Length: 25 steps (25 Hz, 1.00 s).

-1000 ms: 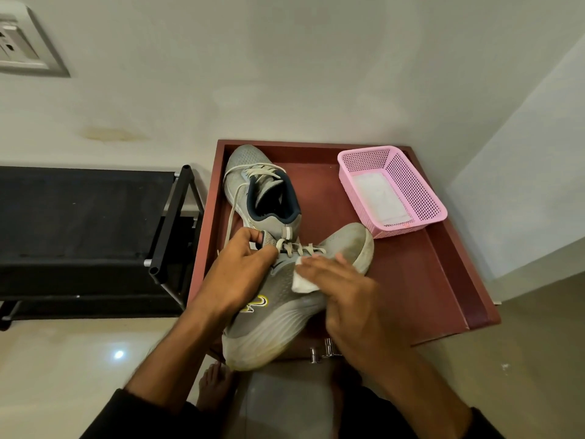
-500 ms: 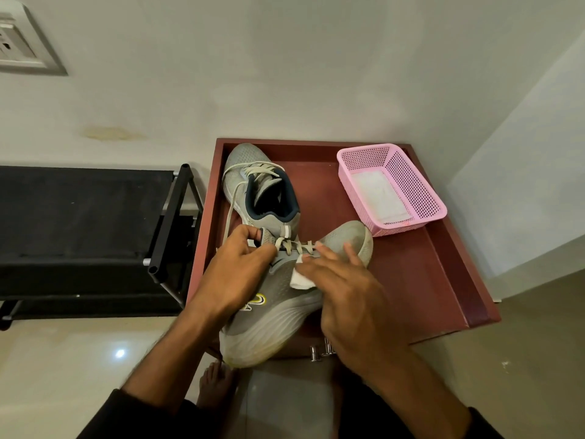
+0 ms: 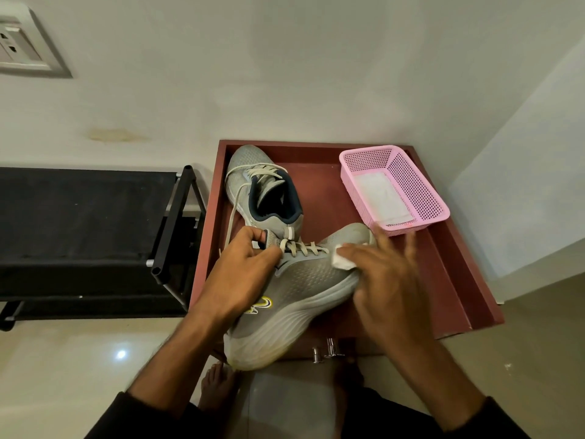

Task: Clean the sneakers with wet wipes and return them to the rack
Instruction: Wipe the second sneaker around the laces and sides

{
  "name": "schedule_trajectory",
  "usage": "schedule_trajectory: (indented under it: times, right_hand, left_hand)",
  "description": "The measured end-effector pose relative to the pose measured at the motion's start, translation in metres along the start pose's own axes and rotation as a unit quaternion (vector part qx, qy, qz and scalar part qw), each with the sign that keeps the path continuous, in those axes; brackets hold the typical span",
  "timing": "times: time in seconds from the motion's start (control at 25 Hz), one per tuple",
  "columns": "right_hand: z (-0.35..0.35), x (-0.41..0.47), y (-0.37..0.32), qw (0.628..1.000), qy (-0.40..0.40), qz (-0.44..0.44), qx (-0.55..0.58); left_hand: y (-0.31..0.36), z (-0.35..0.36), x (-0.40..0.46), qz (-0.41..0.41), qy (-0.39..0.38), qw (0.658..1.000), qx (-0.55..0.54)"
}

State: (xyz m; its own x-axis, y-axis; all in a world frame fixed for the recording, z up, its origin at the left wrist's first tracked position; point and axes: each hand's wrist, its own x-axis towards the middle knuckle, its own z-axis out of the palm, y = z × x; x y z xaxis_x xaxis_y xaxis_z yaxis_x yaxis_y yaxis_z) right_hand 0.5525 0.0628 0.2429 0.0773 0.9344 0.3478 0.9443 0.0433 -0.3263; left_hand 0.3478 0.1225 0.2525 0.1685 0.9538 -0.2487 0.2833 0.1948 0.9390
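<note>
Two sneakers: both are on the red-brown table (image 3: 443, 280); the near sneaker (image 3: 304, 299) lies tilted across the front edge, its heel overhanging, and the far sneaker (image 3: 262, 191) stands behind it, apparently touching.
Left hand (image 3: 240, 274): my fingers are curled around the near sneaker's collar by the laces, gripping it to keep it steady.
Right hand (image 3: 380, 280): my fingers lie fairly straight, pressing the white wet wipe (image 3: 342, 261) flat against the upper near the toe; the fingertips are blurred.
Step in hand: wiping the toe end of the near sneaker, I judge.
Pink basket (image 3: 421, 185): at the table's back right, with a white sheet inside, probably more wipes.
Rack (image 3: 95, 236): the black rack stands on the floor just left of the table.
Next move: probably work the wipe over the sole edge, which looks grimy at the heel, keeping my left grip firm so the overhanging sneaker doesn't tip off.
</note>
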Motion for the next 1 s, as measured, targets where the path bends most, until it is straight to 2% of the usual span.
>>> schedule_trajectory:
  times: [0.08,0.2,0.28,0.4,0.48,0.68,0.76,0.88,0.92,1.0]
  right_hand:
    - [0.002,-0.001,-0.006,1.0,0.008,0.028,-0.006]
    - [0.016,-0.019,-0.049,0.997,-0.005,-0.05,0.062]
    - [0.015,-0.019,-0.045,0.993,-0.014,-0.089,0.074]
    - [0.001,0.001,0.0,1.0,-0.009,0.001,-0.006]
    - [-0.001,0.004,0.003,0.998,-0.008,0.054,-0.021]
    - [0.015,-0.02,-0.051,0.994,-0.02,-0.074,0.078]
    - [0.008,-0.009,-0.026,0.998,-0.017,-0.056,0.038]
    - [0.0,0.006,0.01,0.999,-0.011,0.049,-0.009]
    - [0.002,0.004,0.006,0.999,-0.004,0.054,0.0]
    - [0.013,-0.006,-0.022,0.999,0.005,0.001,0.046]
  left_hand:
    - [0.001,0.002,-0.001,0.005,0.003,1.0,0.01]
    - [0.0,0.001,-0.001,0.009,0.011,1.0,0.019]
    - [-0.001,0.0,-0.001,0.008,0.014,1.0,0.007]
    - [-0.001,0.0,-0.001,0.009,0.006,1.0,0.006]
    - [-0.001,0.002,-0.002,0.017,0.004,1.0,0.023]
    - [-0.003,0.0,0.0,0.019,0.019,0.999,0.019]
    - [-0.003,-0.001,0.0,0.01,0.018,1.0,0.003]
    - [-0.002,0.001,0.0,0.014,0.016,1.0,0.012]
    - [-0.002,0.002,0.0,0.014,0.018,1.0,0.014]
    - [-0.002,0.001,0.001,0.011,0.021,1.0,0.017]
